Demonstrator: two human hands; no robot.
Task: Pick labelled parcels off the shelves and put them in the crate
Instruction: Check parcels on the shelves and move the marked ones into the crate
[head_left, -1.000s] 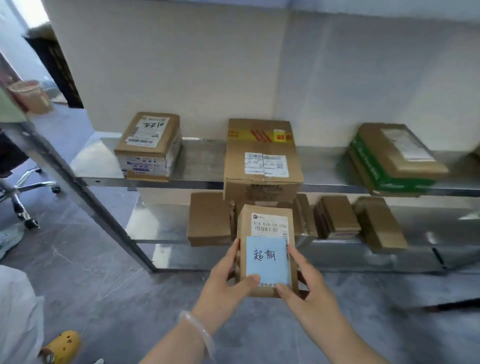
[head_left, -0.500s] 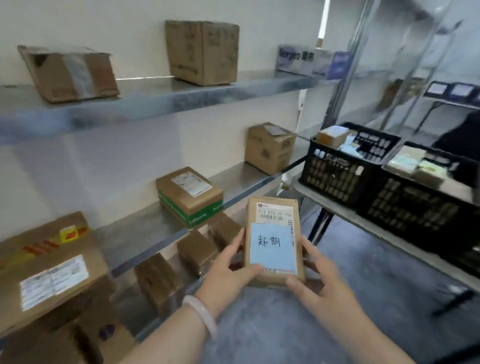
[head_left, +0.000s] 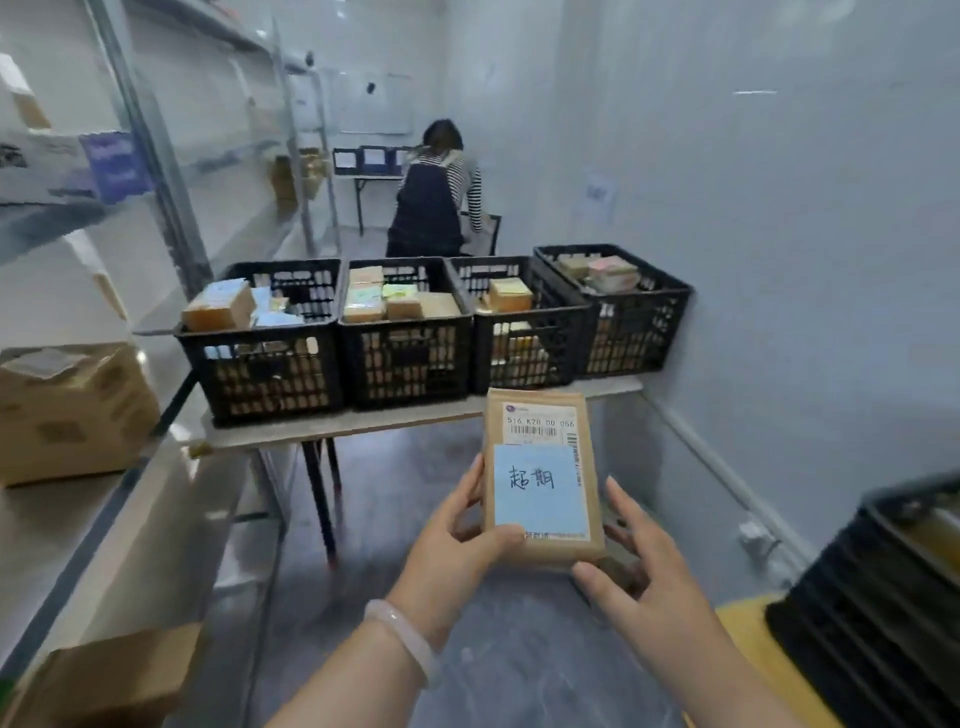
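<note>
brown parcel (head_left: 540, 483) is off the shelf (head_left: 104, 509), gripped at its sides by left hand (head_left: 457, 545) and right hand (head_left: 641, 558), well short of the crates (head_left: 405, 364), which already hold parcels (head_left: 218, 312); drop-in not yet done.

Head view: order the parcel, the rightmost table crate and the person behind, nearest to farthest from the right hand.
1. parcel, just left of the right hand.
2. rightmost crate, on the table ahead.
3. person, behind the table, at the back.
</note>
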